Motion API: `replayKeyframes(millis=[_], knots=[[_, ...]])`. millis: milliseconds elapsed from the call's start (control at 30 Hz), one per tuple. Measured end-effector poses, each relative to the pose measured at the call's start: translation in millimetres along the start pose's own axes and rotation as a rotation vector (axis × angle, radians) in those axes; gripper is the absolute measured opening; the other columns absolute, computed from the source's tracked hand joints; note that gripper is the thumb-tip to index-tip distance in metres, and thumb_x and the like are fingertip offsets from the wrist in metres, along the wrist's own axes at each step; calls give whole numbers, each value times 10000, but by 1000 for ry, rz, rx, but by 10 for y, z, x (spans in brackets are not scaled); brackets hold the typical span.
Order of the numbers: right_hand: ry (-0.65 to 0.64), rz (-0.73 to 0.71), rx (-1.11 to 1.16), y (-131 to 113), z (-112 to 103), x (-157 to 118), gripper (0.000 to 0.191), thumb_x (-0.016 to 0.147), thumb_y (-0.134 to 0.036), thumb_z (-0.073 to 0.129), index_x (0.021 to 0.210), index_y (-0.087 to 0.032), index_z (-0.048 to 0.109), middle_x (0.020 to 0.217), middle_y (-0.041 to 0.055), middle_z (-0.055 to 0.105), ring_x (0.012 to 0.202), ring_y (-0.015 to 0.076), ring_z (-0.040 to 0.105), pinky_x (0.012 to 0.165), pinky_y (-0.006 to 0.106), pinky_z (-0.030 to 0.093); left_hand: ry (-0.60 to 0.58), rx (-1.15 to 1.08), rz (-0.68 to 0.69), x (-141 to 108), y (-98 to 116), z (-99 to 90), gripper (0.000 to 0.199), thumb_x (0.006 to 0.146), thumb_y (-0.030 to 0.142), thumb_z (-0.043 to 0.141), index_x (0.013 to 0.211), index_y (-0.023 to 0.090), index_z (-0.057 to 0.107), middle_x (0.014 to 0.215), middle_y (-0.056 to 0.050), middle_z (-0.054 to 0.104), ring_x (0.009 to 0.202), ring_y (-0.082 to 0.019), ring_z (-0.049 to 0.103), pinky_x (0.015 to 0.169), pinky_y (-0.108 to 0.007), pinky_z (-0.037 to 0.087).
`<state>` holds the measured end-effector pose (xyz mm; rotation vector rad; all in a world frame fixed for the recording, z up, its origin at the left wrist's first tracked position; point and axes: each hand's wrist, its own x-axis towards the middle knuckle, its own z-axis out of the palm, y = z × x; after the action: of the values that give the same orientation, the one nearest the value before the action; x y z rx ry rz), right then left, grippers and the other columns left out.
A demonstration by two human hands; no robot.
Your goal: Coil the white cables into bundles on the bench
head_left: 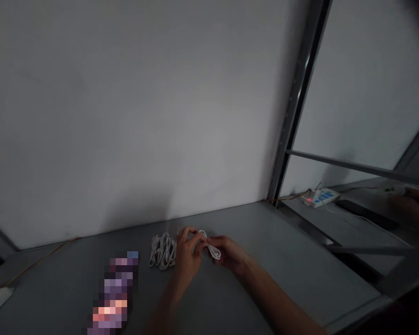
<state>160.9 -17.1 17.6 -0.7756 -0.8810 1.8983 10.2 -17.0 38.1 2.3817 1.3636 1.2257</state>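
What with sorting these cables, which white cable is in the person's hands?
The small white cable loop, pinched between the left hand and right hand. The other white cables lie coiled together on the grey table, untouched, left of the hands.

A big white wall (125,116) fills the top of the view, and a grey bench (265,270) runs below it. At seven o'clock on the bench lies a long pack (113,293), too blurred to tell what it is. At two o'clock stands a metal post (296,102). Past it, at three o'clock, a lower shelf (307,218) holds a white power strip (321,197) with a small red light, a thin orange wire (286,197) and a black slab (366,214). Another person's hand (405,202) is near them.
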Motion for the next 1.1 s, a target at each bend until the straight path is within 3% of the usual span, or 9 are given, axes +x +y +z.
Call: replayKeyframes(millis=[200, 533, 767, 867, 967, 1100], knots=[[24, -95, 10, 84, -8, 39, 345, 650, -332, 809, 896, -133, 670, 763, 22, 645, 618, 105, 572, 588, 221, 430, 51, 1, -73, -14, -12, 33, 168, 813, 139, 544, 717, 201, 667, 858, -44, 583, 882, -219, 569, 806, -355, 447], [105, -486, -327, 124, 6, 129, 329, 584, -359, 820, 750, -172, 606, 696, -18, 625, 651, 136, 574, 673, 273, 451, 43, -68, -195, -4, -48, 19, 155, 722, 70, 589, 670, 192, 670, 799, -28, 595, 842, -205, 594, 772, -325, 450], [232, -744, -817, 138, 55, 61, 158, 703, -272, 722, 720, -182, 594, 681, -1, 594, 663, 157, 555, 667, 279, 452, 17, -317, -400, -30, -235, 100, 109, 647, 109, 625, 696, 172, 699, 753, -20, 635, 725, -168, 599, 665, -269, 474], [181, -927, -1086, 138, 56, 8, 51, 815, -199, 580, 787, -182, 620, 774, 45, 621, 739, 175, 572, 692, 283, 453, -1, -370, -419, -38, -288, 129, 110, 633, 119, 613, 675, 176, 698, 697, -4, 622, 675, -153, 579, 623, -249, 462], [115, -1078, -1339, 137, 68, -69, 237, 881, -112, 412, 837, -187, 633, 891, 86, 639, 814, 182, 572, 717, 291, 448, 8, -397, -392, -32, -275, 108, 84, 642, 151, 608, 647, 179, 687, 666, 10, 589, 634, -133, 541, 582, -226, 427], [83, -1099, -1480, 161, 120, -141, 274, 891, -97, 383, 823, -196, 629, 927, 88, 641, 800, 177, 558, 737, 310, 436, 3, -425, -375, -12, -204, 42, 58, 644, 224, 629, 655, 180, 666, 638, 21, 549, 620, -125, 506, 562, -216, 399]])
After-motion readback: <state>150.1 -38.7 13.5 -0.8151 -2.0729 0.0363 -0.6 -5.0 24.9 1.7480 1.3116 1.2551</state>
